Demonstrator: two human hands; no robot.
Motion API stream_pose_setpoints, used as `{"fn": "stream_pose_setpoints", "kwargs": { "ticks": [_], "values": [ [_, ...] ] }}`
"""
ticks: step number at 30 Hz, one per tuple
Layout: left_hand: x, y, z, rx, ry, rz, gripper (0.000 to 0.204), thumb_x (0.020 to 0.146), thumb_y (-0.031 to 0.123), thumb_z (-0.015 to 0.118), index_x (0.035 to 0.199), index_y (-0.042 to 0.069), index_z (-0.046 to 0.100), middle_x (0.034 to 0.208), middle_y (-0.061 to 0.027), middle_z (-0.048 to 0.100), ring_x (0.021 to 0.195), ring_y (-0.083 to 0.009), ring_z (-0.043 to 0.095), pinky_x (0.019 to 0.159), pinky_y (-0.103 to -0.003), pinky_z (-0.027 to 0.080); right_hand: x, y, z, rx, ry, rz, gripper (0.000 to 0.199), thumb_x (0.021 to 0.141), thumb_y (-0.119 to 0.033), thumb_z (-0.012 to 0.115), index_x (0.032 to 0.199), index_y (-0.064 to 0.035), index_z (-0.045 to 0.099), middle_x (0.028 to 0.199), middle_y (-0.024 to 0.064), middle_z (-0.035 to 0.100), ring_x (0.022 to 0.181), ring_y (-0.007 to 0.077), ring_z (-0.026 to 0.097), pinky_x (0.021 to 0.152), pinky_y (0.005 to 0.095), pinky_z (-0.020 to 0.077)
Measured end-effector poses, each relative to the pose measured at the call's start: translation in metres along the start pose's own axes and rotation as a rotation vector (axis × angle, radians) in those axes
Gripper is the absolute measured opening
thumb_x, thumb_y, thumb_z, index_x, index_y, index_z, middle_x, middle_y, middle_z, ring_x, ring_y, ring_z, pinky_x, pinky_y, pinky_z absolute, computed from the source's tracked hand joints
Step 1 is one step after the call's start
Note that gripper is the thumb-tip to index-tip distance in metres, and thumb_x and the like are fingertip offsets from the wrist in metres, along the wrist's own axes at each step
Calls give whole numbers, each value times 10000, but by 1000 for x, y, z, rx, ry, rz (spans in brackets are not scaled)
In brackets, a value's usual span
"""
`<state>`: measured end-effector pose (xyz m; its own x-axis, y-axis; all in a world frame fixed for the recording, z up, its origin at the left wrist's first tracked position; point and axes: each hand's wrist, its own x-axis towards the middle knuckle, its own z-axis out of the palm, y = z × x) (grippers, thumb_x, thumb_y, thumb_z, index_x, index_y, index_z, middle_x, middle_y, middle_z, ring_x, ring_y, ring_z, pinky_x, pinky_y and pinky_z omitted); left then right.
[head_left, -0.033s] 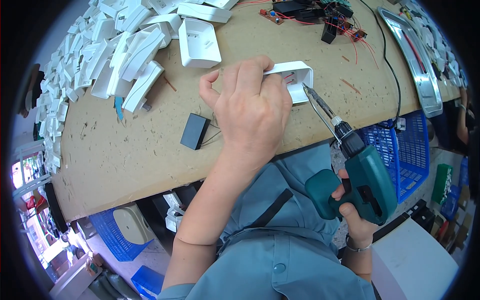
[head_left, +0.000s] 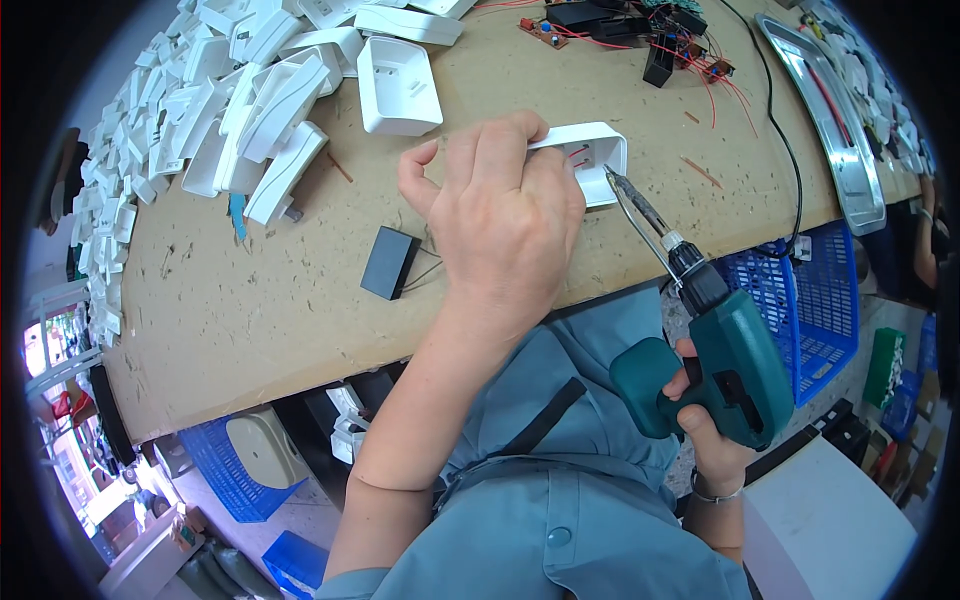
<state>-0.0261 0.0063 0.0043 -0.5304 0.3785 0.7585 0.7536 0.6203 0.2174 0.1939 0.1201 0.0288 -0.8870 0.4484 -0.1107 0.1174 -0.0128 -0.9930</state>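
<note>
My left hand (head_left: pixel 505 205) is closed on a white plastic case (head_left: pixel 607 150), an open shallow box lying at the table's near side. Red wire ends show inside the case; the hand covers its left part. In my right hand (head_left: pixel 705 420) is a green pistol-shaped soldering gun (head_left: pixel 745 365), with a finger at its trigger. The dark tip of the gun reaches the case's right inner end, beside a thin metal feed tube; whether it touches cannot be made out. Left of my left wrist lies a black box (head_left: pixel 390 263) with thin wires running under the hand.
A large heap of white cases (head_left: pixel 215 110) covers the far left, one case (head_left: pixel 400 85) standing apart. Black parts with red wires (head_left: pixel 660 50) lie at the back. A metal tray (head_left: pixel 815 120) and black cable (head_left: pixel 775 110) are to the right. A blue crate (head_left: pixel 825 310) stands below the table edge.
</note>
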Motion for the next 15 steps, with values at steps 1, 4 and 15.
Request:
{"fn": "stream_pose_setpoints", "kwargs": {
  "ticks": [1,4,15],
  "values": [
    [0,0,1,1,-1,0,96,679,58,659,650,72,569,906,1,571,849,-172,552,860,-474,306,1,0,1,0,-1,1,668,783,-258,766,1279,64,455,1166,200,588,809,182,612,720,305,503],
    [-1,-1,2,13,12,15,96,676,60,655,643,75,565,908,-2,573,846,-172,552,852,-480,310,2,2,2,15,-9,16,627,791,-226,752,1269,60,463,1141,185,594,796,176,602,727,308,500],
    [0,0,-1,53,-71,13,40,708,88,674,742,69,662,944,-13,593,875,-196,543,873,-401,287,11,3,6,65,-50,-35,475,784,-76,737,1220,-6,563,1140,87,608,879,133,582,755,270,486]
  ]
}}
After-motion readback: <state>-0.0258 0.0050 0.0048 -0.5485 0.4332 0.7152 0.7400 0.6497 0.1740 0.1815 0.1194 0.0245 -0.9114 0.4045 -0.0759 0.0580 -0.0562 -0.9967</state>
